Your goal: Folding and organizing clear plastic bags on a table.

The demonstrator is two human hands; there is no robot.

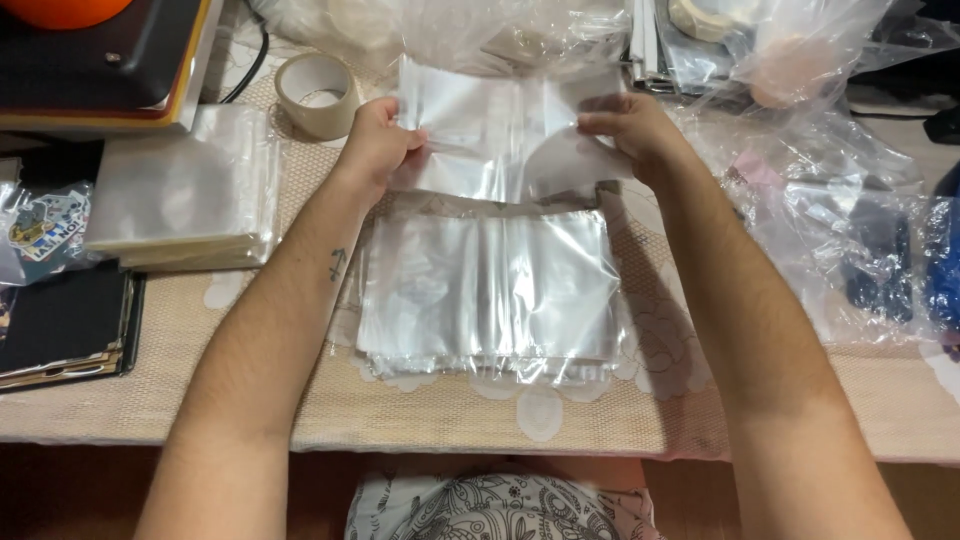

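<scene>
My left hand [378, 140] pinches the left edge of a clear plastic sleeve [500, 135], and my right hand [628, 130] pinches its right edge. The sleeve is held up flat between both hands, just beyond a stack of similar clear sleeves [490, 290] lying on the beige tablecloth [450, 410]. Both forearms reach over the table on either side of the stack.
A second thick stack of clear sleeves [185, 195] lies at the left, with a tape roll [318, 95] behind it. Dark books or folders [65, 320] sit at the left edge. Crumpled plastic bags [840, 210] with items fill the right side. A dark device [100, 60] stands at the back left.
</scene>
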